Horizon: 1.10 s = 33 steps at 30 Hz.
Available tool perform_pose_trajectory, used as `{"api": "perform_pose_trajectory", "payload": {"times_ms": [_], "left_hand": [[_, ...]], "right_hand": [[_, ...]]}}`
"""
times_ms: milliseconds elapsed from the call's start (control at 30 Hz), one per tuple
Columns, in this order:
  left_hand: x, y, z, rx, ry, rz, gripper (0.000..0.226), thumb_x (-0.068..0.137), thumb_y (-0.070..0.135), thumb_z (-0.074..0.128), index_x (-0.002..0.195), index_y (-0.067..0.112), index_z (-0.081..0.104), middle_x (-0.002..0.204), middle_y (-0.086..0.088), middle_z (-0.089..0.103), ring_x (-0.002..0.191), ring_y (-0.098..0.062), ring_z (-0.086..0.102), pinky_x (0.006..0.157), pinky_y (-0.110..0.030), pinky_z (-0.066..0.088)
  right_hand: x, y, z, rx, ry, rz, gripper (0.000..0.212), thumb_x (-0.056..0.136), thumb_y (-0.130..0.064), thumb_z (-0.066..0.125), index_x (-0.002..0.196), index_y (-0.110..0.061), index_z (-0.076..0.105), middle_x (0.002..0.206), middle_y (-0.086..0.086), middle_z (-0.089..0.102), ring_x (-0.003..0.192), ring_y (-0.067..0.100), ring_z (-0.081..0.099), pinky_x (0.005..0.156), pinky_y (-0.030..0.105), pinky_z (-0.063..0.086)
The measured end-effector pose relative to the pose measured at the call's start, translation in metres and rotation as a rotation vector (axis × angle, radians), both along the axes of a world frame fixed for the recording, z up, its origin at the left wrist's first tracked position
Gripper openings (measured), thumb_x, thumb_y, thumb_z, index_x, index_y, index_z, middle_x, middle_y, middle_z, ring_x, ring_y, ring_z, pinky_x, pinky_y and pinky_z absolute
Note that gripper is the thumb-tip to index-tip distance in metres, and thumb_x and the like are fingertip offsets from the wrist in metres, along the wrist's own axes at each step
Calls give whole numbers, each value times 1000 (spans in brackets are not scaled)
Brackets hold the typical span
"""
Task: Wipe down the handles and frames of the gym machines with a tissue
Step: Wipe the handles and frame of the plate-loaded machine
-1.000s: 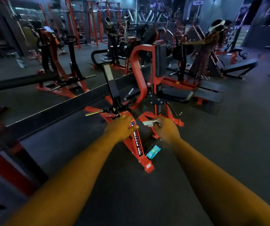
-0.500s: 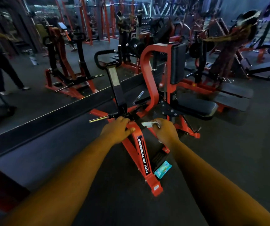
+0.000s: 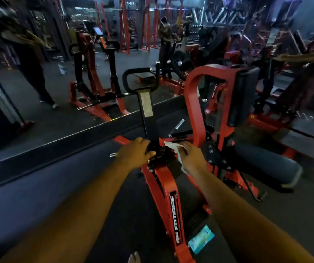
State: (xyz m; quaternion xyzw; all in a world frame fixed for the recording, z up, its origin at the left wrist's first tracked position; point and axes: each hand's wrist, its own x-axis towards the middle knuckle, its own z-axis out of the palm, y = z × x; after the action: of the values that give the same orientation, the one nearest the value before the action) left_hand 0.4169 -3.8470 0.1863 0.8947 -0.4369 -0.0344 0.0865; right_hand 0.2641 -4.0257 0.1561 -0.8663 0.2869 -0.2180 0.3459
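Dark gym floor (image 3: 76,186) carries a red machine frame (image 3: 168,188). Left hand (image 3: 133,155) curls over its black pivot (image 3: 157,155); right hand (image 3: 193,158) pinches a tissue (image 3: 173,146) beside it.

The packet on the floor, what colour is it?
Light blue-green, with a pale pattern; the packet shows in the head view beside the red frame.

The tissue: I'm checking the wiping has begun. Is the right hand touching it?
Touching. The head view shows the right hand with its fingers curled round the white tissue, holding it by the red frame.
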Motion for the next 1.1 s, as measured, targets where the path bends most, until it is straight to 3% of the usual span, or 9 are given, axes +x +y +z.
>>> {"api": "perform_pose_trajectory", "payload": {"times_ms": [100,367,467,567,700,800,867,1000,1100], "left_hand": [[66,-23,-2,-31,6,17,63,100,59,50,151,23,42,146,-6,47,131,-30,51,100,-48,49],[226,-74,10,-62,21,37,62,100,60,49,150,23,44,148,-5,47,131,-30,52,98,-44,47],[279,-94,18,-58,12,33,63,100,60,49,151,24,43,149,-5,47,133,-29,51,100,-46,48],[330,-117,21,-70,-3,20,64,100,60,49,151,23,43,149,-4,47,135,-28,49,102,-47,48],[399,-149,18,-61,-71,8,66,100,61,48,153,23,42,152,-4,45,138,-27,45,105,-47,47],[456,-180,17,-52,-131,2,65,101,59,48,152,20,42,150,-5,47,137,-26,46,105,-45,47],[488,-197,21,-32,-169,9,65,100,59,49,152,20,43,149,-5,47,135,-27,46,103,-46,48],[553,-234,32,-68,-257,-9,62,97,57,53,148,22,47,145,-3,49,132,-27,49,101,-47,49],[591,-254,39,-102,-381,4,60,96,57,51,145,22,51,144,-2,51,137,-27,44,105,-51,42]], "right_hand": [[61,-21,-6,140,-71,-11,23,104,-32,51,118,-21,67,87,-4,70,68,16,68,59,36,56],[209,-62,22,390,-221,-47,12,106,-27,53,108,-27,64,89,-1,72,64,13,69,48,23,50],[258,-76,34,504,-327,-82,10,106,-29,53,104,-32,63,90,-2,72,49,12,61,40,23,45],[312,-96,33,641,-401,-126,17,103,-29,60,115,-17,63,99,6,71,54,9,68,42,19,48],[387,-127,18,784,-486,-143,22,99,-25,67,120,-19,64,105,6,74,74,13,75,55,25,57],[451,-161,5,767,-489,-160,14,98,-29,64,111,-23,67,95,8,75,76,25,75,60,38,60],[489,-182,-1,722,-508,-161,8,99,-26,63,104,-25,69,94,7,75,86,29,74,74,46,61],[562,-221,2,633,-552,-120,18,102,-19,60,98,-32,71,92,-3,73,93,15,70,87,39,57],[606,-249,14,486,-553,-72,24,103,-15,55,117,-24,72,112,-3,71,102,3,66,97,35,56]]}}
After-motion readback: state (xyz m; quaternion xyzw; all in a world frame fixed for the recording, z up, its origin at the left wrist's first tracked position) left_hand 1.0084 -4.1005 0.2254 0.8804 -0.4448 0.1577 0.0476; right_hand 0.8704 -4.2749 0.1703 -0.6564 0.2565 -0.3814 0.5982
